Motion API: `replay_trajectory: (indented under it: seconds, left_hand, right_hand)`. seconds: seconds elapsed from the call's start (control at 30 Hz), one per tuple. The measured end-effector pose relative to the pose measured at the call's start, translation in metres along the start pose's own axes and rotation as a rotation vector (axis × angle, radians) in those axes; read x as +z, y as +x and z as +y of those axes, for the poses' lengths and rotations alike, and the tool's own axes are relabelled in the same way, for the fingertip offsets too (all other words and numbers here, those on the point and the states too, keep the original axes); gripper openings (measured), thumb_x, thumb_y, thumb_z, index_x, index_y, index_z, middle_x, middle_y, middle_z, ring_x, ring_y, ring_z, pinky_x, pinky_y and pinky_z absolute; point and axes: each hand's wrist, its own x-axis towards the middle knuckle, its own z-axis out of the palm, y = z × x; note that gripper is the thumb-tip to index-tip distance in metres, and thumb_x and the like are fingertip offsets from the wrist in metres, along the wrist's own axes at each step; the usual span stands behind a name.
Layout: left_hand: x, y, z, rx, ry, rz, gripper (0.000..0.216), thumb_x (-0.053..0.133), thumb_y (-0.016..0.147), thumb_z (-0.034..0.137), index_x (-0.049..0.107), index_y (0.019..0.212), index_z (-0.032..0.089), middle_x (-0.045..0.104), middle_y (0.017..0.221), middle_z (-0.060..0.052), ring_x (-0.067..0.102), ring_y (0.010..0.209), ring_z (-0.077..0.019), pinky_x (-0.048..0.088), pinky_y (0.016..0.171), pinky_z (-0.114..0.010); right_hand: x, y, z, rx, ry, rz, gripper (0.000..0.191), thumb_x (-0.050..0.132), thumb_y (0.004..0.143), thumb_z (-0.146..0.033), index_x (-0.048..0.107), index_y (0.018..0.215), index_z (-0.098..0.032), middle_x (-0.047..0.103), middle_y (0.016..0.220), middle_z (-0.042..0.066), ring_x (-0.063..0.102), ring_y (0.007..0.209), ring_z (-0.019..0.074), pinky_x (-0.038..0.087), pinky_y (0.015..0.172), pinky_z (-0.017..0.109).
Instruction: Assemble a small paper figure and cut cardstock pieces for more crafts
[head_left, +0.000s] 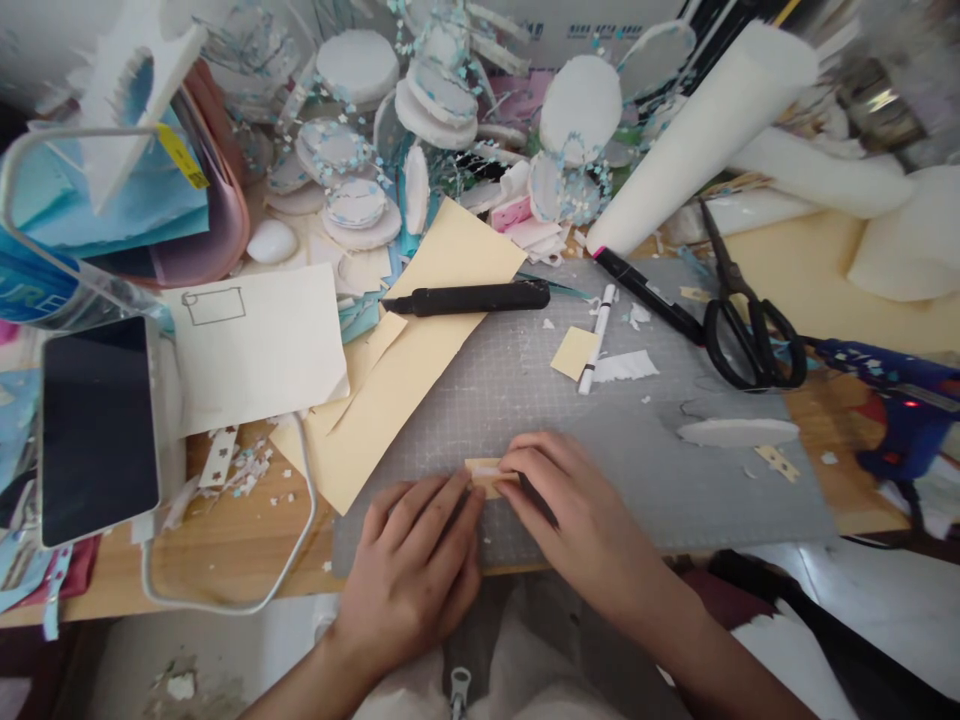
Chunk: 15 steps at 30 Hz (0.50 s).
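Close to the front edge of the grey cutting mat (510, 390), a small piece of pale yellow paper (487, 482) lies between my two hands, with a whitish strip along it. My left hand (424, 550) grips its left end, fingertips pressed together on the paper. From the other side, my right hand (574, 510) pinches the right end between thumb and fingers. The fingers hide both ends of the piece. Farther up the mat are a small yellow paper square (574, 353), a thin white pen (598, 335) and a torn white scrap (624, 366).
Black scissors (750, 335), a black marker (652, 297) and a blue glue gun (900, 400) lie right. A black utility knife (480, 298) rests on a yellow sheet (420, 390). Leftward are a phone (97, 430), white cable (304, 540) and sketched card (262, 350). White discs (581, 105) crowd the back.
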Motion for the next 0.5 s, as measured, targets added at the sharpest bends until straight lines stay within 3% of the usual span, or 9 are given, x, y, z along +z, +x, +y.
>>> replay_trajectory:
  seconds: [0.23, 0.5]
  left_hand:
    - [0.001, -0.0024, -0.0006, 0.012, 0.0, 0.005, 0.034, 0.057, 0.087, 0.012, 0.065, 0.12, 0.011, 0.071, 0.12, -0.013, 0.062, 0.107, -0.0258, 0.04, 0.095, -0.041]
    - [0.0008, -0.0032, -0.0002, -0.005, -0.031, 0.009, 0.035, 0.057, 0.087, 0.011, 0.064, 0.121, 0.012, 0.07, 0.121, -0.011, 0.062, 0.11, -0.0249, 0.041, 0.096, -0.04]
  right_hand:
    - [0.0016, 0.0024, -0.0003, 0.064, 0.0, -0.018, 0.011, 0.053, 0.093, -0.01, 0.053, 0.1, -0.018, 0.058, 0.099, 0.007, 0.054, 0.095, 0.0233, 0.047, 0.082, 0.041]
    - [0.0005, 0.0059, -0.0023, 0.062, 0.009, -0.046, 0.012, 0.052, 0.093, -0.011, 0.05, 0.085, -0.019, 0.057, 0.089, 0.004, 0.051, 0.086, 0.0203, 0.044, 0.075, 0.035]
